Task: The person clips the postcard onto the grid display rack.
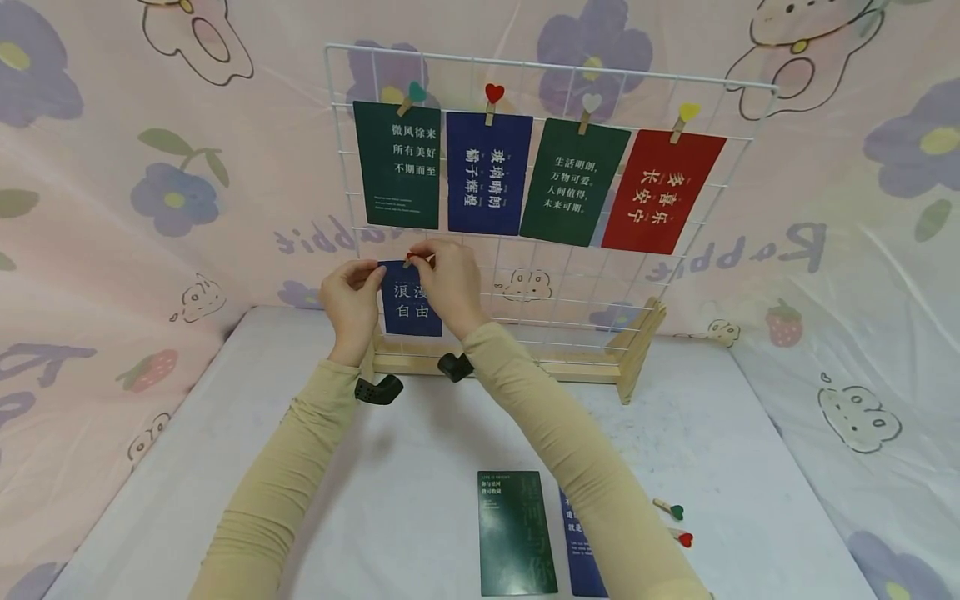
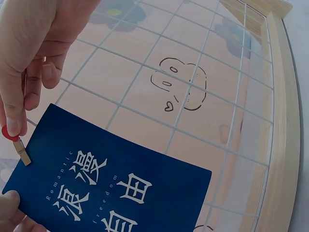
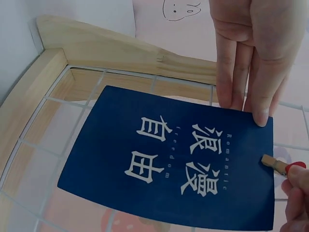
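Observation:
A blue card (image 1: 411, 312) with white characters lies against the white wire grid (image 1: 517, 333), below the upper row of cards. My left hand (image 1: 351, 308) pinches its upper left corner between thumb and fingers. With thumb and fingertips my right hand (image 1: 452, 283) pinches a small wooden clothespin (image 3: 274, 164) that has a red heart. The clothespin sits over the card's top edge, as the left wrist view shows, where the card (image 2: 111, 169) is seen tilted. Whether the clothespin also grips a grid wire cannot be made out.
On the upper grid hang a green card (image 1: 397, 167), a blue card (image 1: 489, 175), another green card (image 1: 575, 183) and a red card (image 1: 663, 192), each clipped. On the table lie a green card (image 1: 517, 533), a partly hidden blue card (image 1: 581, 550) and clothespins (image 1: 667, 508). A wooden base (image 1: 577, 369) supports the grid.

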The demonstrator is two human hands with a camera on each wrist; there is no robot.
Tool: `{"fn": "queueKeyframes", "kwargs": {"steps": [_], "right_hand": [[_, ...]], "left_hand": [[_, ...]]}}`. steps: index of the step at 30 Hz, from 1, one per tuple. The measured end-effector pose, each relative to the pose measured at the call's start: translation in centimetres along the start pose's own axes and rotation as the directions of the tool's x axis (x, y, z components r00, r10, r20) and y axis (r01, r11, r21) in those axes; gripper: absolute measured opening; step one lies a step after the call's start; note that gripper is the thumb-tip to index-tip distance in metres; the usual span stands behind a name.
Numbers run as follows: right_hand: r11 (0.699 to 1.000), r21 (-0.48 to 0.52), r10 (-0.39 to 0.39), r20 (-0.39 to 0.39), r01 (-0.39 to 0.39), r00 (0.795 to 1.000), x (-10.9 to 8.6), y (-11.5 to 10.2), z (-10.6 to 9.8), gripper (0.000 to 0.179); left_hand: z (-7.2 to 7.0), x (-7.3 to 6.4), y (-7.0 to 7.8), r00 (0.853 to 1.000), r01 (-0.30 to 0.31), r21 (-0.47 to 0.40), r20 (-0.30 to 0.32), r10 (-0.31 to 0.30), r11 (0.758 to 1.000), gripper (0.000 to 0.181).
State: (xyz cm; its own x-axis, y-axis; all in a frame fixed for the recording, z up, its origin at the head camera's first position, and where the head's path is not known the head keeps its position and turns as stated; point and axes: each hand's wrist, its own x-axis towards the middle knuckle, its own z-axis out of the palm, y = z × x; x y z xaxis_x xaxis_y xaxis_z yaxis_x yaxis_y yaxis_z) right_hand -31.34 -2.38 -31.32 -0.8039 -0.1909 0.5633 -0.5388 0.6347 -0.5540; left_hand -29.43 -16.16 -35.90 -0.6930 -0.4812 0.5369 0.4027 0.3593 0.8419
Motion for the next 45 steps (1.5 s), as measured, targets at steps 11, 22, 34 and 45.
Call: {"fn": "queueKeyframes", "kwargs": {"steps": [11, 22, 34, 45], "right_hand": [[1.000, -0.006, -0.021, 0.038, 0.021, 0.999, -0.1, 0.3, -0.1, 0.019], [0.994, 0.067, -0.095, 0.087, 0.090, 0.992, -0.7, 0.7, -0.3, 0.027], [0.976, 0.192, -0.131, 0.165, 0.099, 0.978, -1.2, 1.8, -0.2, 0.035], [0.991, 0.130, -0.064, 0.201, 0.038, 0.978, -0.4, 0.9, -0.9, 0.034]], "left_hand": [[0.0, 0.0, 0.1, 1.000, 0.005, -0.001, 0.001, -0.005, 1.000, 0.011], [-0.3, -0.2, -0.2, 1.000, 0.010, -0.015, 0.011, -0.010, 1.000, 0.013], [-0.3, -0.2, -0.2, 1.000, 0.015, -0.004, 0.011, -0.015, 1.000, 0.012], [-0.1, 0.0, 0.0, 1.000, 0.014, -0.009, 0.012, -0.014, 1.000, 0.012]]}}
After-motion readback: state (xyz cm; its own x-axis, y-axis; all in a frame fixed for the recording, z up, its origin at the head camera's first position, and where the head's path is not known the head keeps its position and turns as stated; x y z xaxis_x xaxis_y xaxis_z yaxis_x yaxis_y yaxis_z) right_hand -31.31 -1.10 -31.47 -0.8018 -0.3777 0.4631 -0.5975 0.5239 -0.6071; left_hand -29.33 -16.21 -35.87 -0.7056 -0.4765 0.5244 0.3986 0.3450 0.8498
